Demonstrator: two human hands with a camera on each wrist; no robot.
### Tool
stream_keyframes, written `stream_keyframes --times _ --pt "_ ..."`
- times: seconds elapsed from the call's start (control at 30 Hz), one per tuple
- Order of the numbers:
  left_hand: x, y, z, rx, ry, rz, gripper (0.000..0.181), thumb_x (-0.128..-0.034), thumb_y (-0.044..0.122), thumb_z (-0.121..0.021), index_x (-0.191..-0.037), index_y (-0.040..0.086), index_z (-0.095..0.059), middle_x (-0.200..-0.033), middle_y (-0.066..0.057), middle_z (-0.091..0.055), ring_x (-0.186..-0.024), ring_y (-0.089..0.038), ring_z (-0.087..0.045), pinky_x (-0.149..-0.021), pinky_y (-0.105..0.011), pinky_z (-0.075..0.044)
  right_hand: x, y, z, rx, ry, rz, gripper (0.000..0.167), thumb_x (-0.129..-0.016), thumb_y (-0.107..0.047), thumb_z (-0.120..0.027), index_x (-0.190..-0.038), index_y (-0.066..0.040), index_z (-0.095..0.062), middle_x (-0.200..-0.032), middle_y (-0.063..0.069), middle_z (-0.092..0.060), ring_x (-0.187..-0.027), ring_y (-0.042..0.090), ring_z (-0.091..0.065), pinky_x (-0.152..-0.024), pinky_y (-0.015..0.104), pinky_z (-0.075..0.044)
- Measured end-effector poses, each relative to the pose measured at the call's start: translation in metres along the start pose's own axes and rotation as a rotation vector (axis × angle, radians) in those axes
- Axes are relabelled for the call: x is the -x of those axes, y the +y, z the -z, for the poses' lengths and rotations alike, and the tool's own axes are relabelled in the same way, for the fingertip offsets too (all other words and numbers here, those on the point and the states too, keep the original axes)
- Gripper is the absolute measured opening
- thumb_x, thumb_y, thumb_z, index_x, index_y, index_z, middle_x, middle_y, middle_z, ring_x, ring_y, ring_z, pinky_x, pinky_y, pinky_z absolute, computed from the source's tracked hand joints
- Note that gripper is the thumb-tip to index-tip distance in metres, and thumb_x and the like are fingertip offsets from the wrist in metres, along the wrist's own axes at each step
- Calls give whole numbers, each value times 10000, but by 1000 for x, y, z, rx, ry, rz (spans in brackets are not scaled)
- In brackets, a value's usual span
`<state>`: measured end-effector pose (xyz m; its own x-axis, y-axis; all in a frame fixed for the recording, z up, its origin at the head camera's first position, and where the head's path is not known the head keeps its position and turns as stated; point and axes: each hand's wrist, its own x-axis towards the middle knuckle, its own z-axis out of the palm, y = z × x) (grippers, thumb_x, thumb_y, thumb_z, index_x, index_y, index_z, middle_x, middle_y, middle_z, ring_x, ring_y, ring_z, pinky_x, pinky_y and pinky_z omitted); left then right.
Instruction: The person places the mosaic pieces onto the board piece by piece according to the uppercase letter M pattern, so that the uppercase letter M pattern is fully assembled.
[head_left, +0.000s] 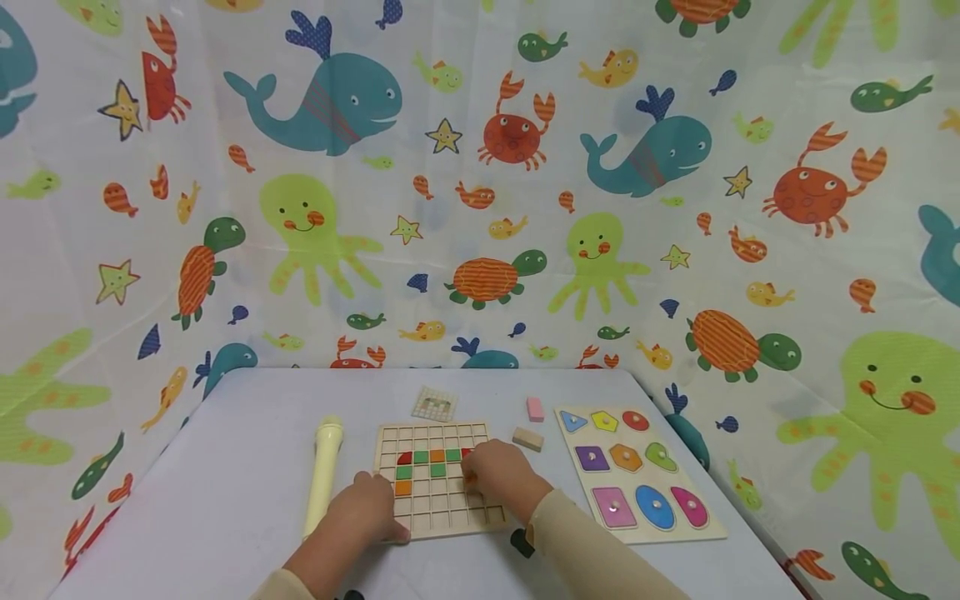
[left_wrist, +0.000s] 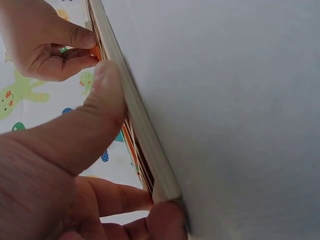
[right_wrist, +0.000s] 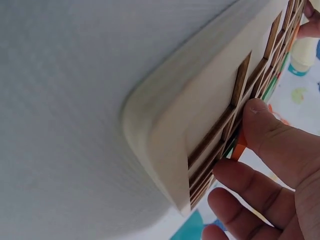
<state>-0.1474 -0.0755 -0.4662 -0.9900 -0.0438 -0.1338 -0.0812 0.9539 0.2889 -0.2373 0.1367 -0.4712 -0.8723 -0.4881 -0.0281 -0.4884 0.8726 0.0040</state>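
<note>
A wooden grid board (head_left: 448, 504) lies on the white table in the head view, with red, green and orange square tiles (head_left: 438, 470) set in several of its cells. My left hand (head_left: 360, 510) grips the board at its near left corner, thumb along the near edge and fingers at the left side. Over the right part of the grid, my right hand (head_left: 504, 473) pinches an orange tile (right_wrist: 240, 146) between thumb and index finger, at the surface of the cells. In the head view the right hand covers some of the cells beneath it.
A small pattern card (head_left: 435, 403) lies behind the board. To its right are a pink block (head_left: 535, 408) and a plain wooden block (head_left: 528, 439). A shape puzzle (head_left: 633, 490) with knobbed pieces lies at the right, a pale yellow stick (head_left: 324, 467) at the left.
</note>
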Motion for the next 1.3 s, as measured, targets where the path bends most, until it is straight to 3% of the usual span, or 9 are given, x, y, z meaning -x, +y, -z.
stream_keyframes --times 0.33,0.7,0.97,1.17,1.3 --pt "0 -3 -1 -6 -1 -2 1012 -643 418 -1015 -1309 -207 -580 -1024 -224 -556 -801 -277 -555 -732 -436 -568 1 -1 -2 -23 33 4 161 -864 -361 -890 -789 -288 -768 -725 -167 -643 -735 90 -536 -753 251 -512" --pt "-3 -6 -3 -1 13 -4 979 -625 428 -1018 -1265 -189 -607 -1000 -207 -552 -790 -272 -548 -723 -436 -565 -5 -7 -3 84 17 33 116 -880 -354 -880 -829 -273 -813 -772 -159 -702 -735 63 -560 -773 252 -551" --pt "-5 -6 -5 -9 7 -10 967 -630 431 -1014 -1254 -187 -612 -1025 -226 -566 -803 -279 -551 -745 -449 -574 4 -16 0 162 -21 -58 165 -942 -312 -809 -829 -192 -811 -770 -64 -666 -744 125 -509 -751 313 -560" --pt "-7 -6 -4 -34 0 -7 1043 -639 445 -1006 -1323 -209 -568 -1048 -246 -569 -814 -284 -557 -757 -457 -579 21 -15 3 54 4 -69 53 -943 -293 -807 -966 -283 -854 -893 -88 -745 -794 127 -549 -797 328 -568" --pt "-10 -9 0 -31 7 -16 987 -661 432 -1000 -1297 -197 -582 -1033 -223 -551 -802 -274 -557 -736 -437 -569 35 -11 12 -181 76 -139 299 -963 -367 -776 -1248 -281 -798 -1183 -4 -765 -1044 210 -684 -932 447 -585"
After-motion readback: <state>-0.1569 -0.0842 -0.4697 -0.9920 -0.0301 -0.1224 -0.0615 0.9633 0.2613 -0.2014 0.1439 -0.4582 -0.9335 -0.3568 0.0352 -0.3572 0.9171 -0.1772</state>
